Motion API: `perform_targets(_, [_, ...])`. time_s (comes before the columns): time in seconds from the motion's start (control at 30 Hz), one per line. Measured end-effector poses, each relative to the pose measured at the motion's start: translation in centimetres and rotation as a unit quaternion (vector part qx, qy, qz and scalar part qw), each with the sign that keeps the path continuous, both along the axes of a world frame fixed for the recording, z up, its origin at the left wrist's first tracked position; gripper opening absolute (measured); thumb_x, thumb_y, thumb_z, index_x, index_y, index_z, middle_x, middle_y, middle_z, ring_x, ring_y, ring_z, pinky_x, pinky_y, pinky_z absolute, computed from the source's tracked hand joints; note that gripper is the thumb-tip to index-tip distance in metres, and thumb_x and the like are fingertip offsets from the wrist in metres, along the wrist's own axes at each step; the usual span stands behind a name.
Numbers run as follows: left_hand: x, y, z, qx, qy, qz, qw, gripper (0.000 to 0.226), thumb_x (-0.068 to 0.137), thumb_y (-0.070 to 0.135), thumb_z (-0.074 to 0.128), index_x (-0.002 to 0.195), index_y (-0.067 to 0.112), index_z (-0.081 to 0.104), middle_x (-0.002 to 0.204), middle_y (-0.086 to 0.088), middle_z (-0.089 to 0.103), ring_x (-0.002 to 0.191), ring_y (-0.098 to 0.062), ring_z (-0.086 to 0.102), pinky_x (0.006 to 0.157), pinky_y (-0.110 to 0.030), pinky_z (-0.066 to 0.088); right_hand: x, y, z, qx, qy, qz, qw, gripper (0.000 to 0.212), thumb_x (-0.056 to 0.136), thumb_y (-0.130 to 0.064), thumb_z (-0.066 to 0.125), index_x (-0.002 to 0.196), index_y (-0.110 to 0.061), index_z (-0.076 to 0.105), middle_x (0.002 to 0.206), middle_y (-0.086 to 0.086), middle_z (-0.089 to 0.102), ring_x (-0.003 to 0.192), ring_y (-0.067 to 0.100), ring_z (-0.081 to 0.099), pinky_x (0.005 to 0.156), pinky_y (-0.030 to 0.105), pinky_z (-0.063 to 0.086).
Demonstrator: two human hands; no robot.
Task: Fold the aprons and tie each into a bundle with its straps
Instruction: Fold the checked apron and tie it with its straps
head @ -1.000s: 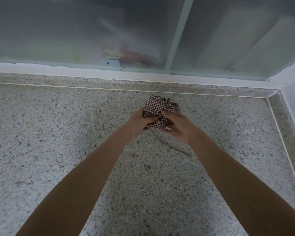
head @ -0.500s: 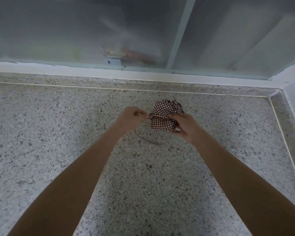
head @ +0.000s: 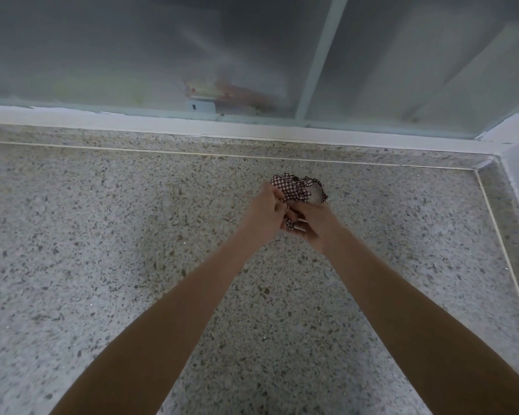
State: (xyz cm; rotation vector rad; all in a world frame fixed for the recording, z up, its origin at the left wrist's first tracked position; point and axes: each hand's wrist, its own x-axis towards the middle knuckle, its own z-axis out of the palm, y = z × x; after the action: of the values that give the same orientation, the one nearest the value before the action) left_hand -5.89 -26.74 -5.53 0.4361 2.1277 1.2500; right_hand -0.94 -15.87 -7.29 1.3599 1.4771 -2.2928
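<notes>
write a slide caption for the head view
Both hands, left hand and right hand, grip a checked apron bundle above a speckled floor.

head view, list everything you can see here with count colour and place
apron bundle: one, dark red and white check, held above the floor at centre right
strap loop: one, same check, sticking out at the bundle's right side
floor: one, grey speckled stone with thin pale inlay lines, fills the lower frame
frosted glass panels: two, grey-green, along the top, split by a pale frame bar
blurred shapes behind the glass: reddish and white, too hazy to identify
left hand: one, grips the bundle's left side
right hand: one, grips the bundle from below right
</notes>
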Motion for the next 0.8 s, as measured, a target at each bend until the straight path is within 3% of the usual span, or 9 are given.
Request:
perform_targets(0.13, [-0.1, -0.1, -0.2, 0.004, -0.055, 0.053, 0.997, 0.026, 0.090, 0.005, 0.056, 0.103, 0.012, 0.035, 0.087, -0.017, 0.069, 0.057, -0.020, 0.063, 0.054, -0.029, 0.055, 0.5, -0.3, 0.6, -0.046, 0.024, 0.004, 0.999, 0.010, 0.092, -0.008, 0.056, 0.086, 0.000, 0.060, 0.069, 0.010, 0.055, 0.053, 0.017, 0.060, 0.054, 0.030, 0.056])
perform_targets(0.3, [-0.1, -0.1, 0.2, -0.030, 0.010, 0.051, 0.998, 0.046, 0.077, 0.007, 0.073, 0.103, 0.013, 0.035, 0.087, -0.018, 0.064, 0.065, -0.029, 0.067, 0.054, -0.041, 0.058, 0.8, -0.5, 0.9, -0.082, 0.053, 0.020, 0.995, 0.009, 0.088, -0.006, 0.061, 0.091, 0.001, 0.064, 0.088, 0.013, 0.062, 0.078, 0.024, 0.062, 0.069, 0.037, 0.060])
perform_targets(0.43, [0.4, 0.0, 0.7, -0.061, 0.037, 0.006, 0.997, 0.057, 0.077, 0.013, 0.075, 0.112, 0.010, 0.031, 0.079, -0.017, 0.064, 0.058, -0.029, 0.067, 0.052, -0.043, 0.058, 0.5, -0.3, 0.8, -0.041, 0.020, 0.044, 0.998, 0.006, 0.083, 0.002, 0.064, 0.089, 0.001, 0.062, 0.081, 0.014, 0.061, 0.068, 0.023, 0.061, 0.056, 0.031, 0.058])
perform_targets(0.53, [0.5, -0.8, 1.3, -0.019, -0.005, 0.006, 1.000, 0.043, 0.085, 0.013, 0.065, 0.112, 0.016, 0.031, 0.080, -0.016, 0.067, 0.057, -0.026, 0.068, 0.055, -0.041, 0.059, 0.6, -0.2, 0.7, -0.023, 0.013, 0.036, 0.999, 0.003, 0.084, 0.004, 0.062, 0.084, 0.001, 0.061, 0.077, 0.012, 0.062, 0.067, 0.022, 0.061, 0.051, 0.030, 0.057])
perform_targets(0.67, [-0.4, -2.8, 2.0, 0.036, -0.073, 0.102, 0.991, 0.021, 0.097, 0.005, 0.042, 0.113, 0.016, 0.036, 0.079, -0.018, 0.068, 0.056, -0.028, 0.068, 0.052, -0.037, 0.058, 0.9, -0.4, 0.8, -0.024, 0.020, 0.006, 0.999, 0.007, 0.085, 0.003, 0.062, 0.087, -0.004, 0.061, 0.085, 0.007, 0.065, 0.075, 0.019, 0.064, 0.060, 0.029, 0.059])
perform_targets(0.7, [-0.7, -3.0, 1.7, 0.016, -0.024, 0.125, 0.992, 0.019, 0.097, 0.006, 0.042, 0.114, 0.013, 0.041, 0.082, -0.017, 0.068, 0.059, -0.027, 0.068, 0.054, -0.036, 0.058, 0.9, -0.4, 0.8, -0.024, 0.021, -0.003, 0.999, 0.008, 0.084, 0.002, 0.063, 0.089, -0.003, 0.060, 0.088, 0.006, 0.065, 0.077, 0.018, 0.064, 0.064, 0.030, 0.058])
perform_targets(0.8, [-1.7, -3.2, 0.9, -0.083, 0.168, 0.116, 0.975, 0.024, 0.097, 0.015, 0.047, 0.118, 0.008, 0.057, 0.107, -0.012, 0.063, 0.089, -0.019, 0.062, 0.078, -0.024, 0.048, 0.8, -0.5, 1.3, -0.034, 0.027, -0.021, 0.999, 0.019, 0.084, 0.001, 0.064, 0.103, 0.001, 0.060, 0.092, 0.007, 0.066, 0.081, 0.019, 0.064, 0.071, 0.032, 0.056])
